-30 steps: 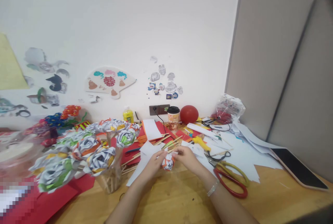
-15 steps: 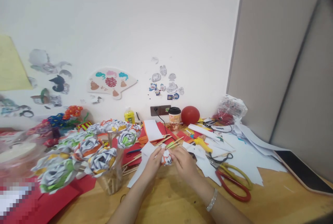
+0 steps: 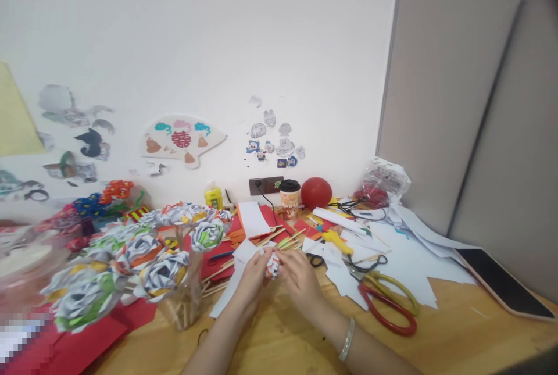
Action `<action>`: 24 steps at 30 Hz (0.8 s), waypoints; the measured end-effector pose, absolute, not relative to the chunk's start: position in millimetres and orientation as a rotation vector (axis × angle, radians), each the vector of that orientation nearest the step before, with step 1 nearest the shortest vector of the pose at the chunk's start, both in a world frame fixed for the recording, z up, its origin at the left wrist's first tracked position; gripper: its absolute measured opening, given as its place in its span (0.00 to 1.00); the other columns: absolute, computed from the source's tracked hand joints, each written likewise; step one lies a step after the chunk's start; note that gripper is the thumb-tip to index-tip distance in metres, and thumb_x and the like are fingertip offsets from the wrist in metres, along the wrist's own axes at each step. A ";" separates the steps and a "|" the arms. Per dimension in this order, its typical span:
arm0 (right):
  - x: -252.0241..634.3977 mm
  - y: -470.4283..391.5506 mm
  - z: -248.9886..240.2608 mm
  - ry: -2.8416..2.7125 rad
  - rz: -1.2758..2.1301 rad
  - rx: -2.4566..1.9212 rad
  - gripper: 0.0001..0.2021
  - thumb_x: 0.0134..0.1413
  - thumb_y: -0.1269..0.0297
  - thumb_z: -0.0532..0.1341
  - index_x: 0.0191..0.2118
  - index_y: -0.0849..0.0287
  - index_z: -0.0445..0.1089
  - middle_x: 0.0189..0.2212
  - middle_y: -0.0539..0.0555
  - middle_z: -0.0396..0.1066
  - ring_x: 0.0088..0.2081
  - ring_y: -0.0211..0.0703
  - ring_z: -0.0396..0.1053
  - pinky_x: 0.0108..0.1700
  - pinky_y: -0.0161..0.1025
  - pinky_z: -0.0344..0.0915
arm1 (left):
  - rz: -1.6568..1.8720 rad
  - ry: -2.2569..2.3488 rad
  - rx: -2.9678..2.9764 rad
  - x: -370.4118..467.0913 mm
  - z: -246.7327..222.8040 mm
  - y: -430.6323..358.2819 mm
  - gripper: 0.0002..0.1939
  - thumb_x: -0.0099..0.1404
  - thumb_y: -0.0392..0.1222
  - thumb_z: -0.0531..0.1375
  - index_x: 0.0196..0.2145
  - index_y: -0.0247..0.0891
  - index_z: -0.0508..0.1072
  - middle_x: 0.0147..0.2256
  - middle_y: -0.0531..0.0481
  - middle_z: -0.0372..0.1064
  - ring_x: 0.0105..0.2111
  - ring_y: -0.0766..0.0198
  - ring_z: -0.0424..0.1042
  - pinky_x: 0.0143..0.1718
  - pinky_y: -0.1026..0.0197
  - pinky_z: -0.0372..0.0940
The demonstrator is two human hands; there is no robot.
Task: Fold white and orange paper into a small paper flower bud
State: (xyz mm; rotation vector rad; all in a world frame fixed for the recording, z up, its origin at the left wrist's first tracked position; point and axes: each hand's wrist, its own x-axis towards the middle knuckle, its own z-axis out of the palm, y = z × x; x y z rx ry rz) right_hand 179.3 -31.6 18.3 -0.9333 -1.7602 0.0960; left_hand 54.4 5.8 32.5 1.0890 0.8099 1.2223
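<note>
Between my two hands is a small paper flower [image 3: 272,267], white with orange edges, held above the wooden table. My left hand [image 3: 254,275] is closed on its left side, fingertips at the top. My right hand [image 3: 299,279] pinches it from the right, with a silver bracelet [image 3: 347,339] on that wrist. The fingers partly hide the flower. Wooden sticks [image 3: 265,240] and white paper strips [image 3: 233,286] lie just behind and left of my hands. Finished-looking paper roses [image 3: 164,273] stand in a clear cup [image 3: 179,308] to the left.
Large scissors [image 3: 390,311] with red and yellow handles lie on the right, beside a yellow glue gun [image 3: 337,242] and white paper sheets [image 3: 401,259]. A tablet [image 3: 505,282] is at the far right. Behind stand a lidded paper cup [image 3: 289,200], a red balloon [image 3: 316,193] and a yellow bottle [image 3: 213,195].
The view has shifted slightly, so the scene sits a little further left. Both hands stay on the paper flower, which shows slightly more between the fingers.
</note>
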 end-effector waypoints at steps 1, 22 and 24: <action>179.8 -31.3 18.2 -1.740 0.096 -0.922 0.13 0.59 0.66 0.51 0.47 0.56 0.66 0.39 0.55 0.68 0.42 0.45 0.63 0.44 0.44 0.61 | 1.241 0.806 1.063 54.1 32.5 7.0 0.19 0.47 0.52 0.63 0.32 0.35 0.71 0.26 0.53 0.69 0.27 0.66 0.68 0.27 0.67 0.60; 199.4 -23.5 29.9 -1.695 0.168 -0.961 0.13 0.59 0.63 0.50 0.42 0.56 0.70 0.40 0.57 0.69 0.43 0.47 0.64 0.46 0.46 0.59 | 1.138 0.814 1.226 51.3 32.9 8.1 0.22 0.48 0.60 0.60 0.29 0.37 0.67 0.23 0.54 0.66 0.24 0.65 0.65 0.26 0.66 0.58; 204.0 -14.7 27.7 -1.584 0.432 -0.981 0.14 0.58 0.59 0.50 0.40 0.58 0.71 0.38 0.57 0.71 0.42 0.47 0.66 0.46 0.44 0.61 | 1.101 0.856 1.287 50.2 29.9 8.1 0.23 0.48 0.62 0.58 0.29 0.37 0.68 0.24 0.52 0.68 0.26 0.63 0.66 0.27 0.64 0.59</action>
